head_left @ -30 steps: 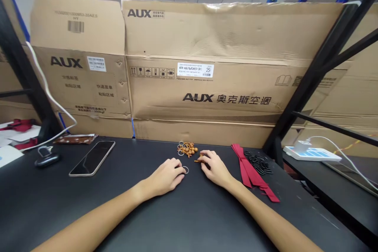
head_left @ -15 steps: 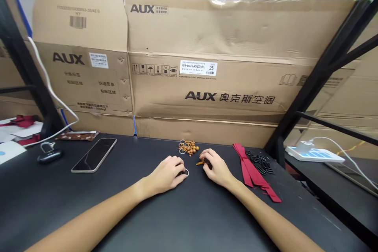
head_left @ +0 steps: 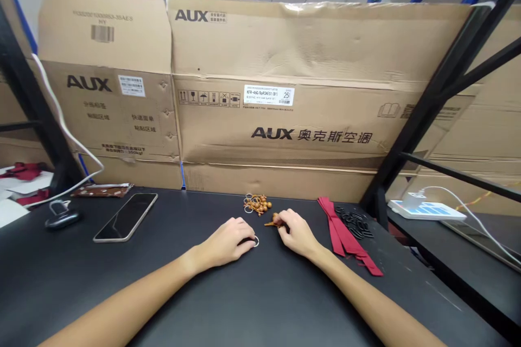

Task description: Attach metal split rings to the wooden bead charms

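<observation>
The metal ring (head_left: 256, 242) has shifted slightly toward the near side, pinched at one edge by the left hand (head_left: 230, 241), probably leaving its rim exposed. On the counter (head_left: 260, 298), the right hand (head_left: 299, 234) pinches a wooden charm (head_left: 275, 217); the bead pile (head_left: 262, 205) lies near, likely for easy reach.

A shiny, metal-looking ring (head_left: 257, 242) shows at your left hand (head_left: 228, 242), near polished, wood-like beads (head_left: 265, 206) on your smooth, matt black tabletop (head_left: 195, 309). Before you lie strips of matt red cloth (head_left: 341, 237), black loops (head_left: 357, 223) with a plastic look and a glossy, glass-faced phone (head_left: 126, 218); behind stands creased, matt brown cardboard (head_left: 317, 54).
</observation>
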Demonstrator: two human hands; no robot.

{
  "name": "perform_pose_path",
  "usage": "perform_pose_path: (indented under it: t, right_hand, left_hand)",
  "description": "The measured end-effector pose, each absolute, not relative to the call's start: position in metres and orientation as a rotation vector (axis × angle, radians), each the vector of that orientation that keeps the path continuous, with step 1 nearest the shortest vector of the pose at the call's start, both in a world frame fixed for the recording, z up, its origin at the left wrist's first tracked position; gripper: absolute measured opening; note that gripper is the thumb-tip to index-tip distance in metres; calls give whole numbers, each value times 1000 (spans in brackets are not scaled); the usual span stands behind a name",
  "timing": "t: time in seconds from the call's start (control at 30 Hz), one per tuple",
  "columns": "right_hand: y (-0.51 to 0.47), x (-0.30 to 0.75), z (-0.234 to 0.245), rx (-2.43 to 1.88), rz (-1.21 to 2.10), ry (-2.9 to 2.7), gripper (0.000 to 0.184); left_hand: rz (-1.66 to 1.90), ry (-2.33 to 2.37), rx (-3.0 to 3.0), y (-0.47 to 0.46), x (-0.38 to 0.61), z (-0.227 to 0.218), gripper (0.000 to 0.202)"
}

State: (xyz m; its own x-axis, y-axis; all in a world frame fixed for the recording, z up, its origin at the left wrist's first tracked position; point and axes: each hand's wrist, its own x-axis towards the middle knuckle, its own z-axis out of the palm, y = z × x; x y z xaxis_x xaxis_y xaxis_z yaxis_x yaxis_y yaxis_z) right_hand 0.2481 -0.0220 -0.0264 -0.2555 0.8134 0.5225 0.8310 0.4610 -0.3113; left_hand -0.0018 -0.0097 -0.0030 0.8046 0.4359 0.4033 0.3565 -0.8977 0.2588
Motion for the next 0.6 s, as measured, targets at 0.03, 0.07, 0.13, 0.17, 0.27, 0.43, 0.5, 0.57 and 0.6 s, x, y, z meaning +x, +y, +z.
perform_pose_path:
  t: [0.03, 0.07, 0.13, 0.17, 0.27, 0.43, 0.5, 0.57, 0.6]
  right_hand:
    - [-22, 247, -27, -1333, -5, -2083, 23]
    - [-23, 247, -27, -1304, 32, -2079, 23]
    - [-23, 246, -27, -1262, 103, -2048, 23]
    - [-23, 245, -27, -1252, 120, -2020, 23]
    - [-23, 246, -25, -1245, 69, -1943, 23]
    - [-22, 248, -22, -1230, -75, -2042, 30]
    - [-23, 247, -22, -1236, -77, -2102, 32]
    - [-24, 246, -22, -1247, -69, -2142, 31]
    - [-24, 246, -23, -1250, -65, -2154, 29]
  left_hand:
    - [692, 639, 2808, -9, -2, -4, 14]
    - [695, 655, 2799, -9, -3, -4, 16]
    - [702, 678, 2791, -8, -3, -5, 17]
    - [705, 687, 2791, -8, -3, -6, 16]
    - [710, 710, 2811, -8, -2, -6, 13]
    - [690, 705, 2904, -9, 1, -3, 20]
    - [684, 702, 2943, -10, 1, -3, 20]
    - [668, 724, 2962, -10, 1, -2, 20]
    - [656, 740, 2963, -10, 1, -2, 19]
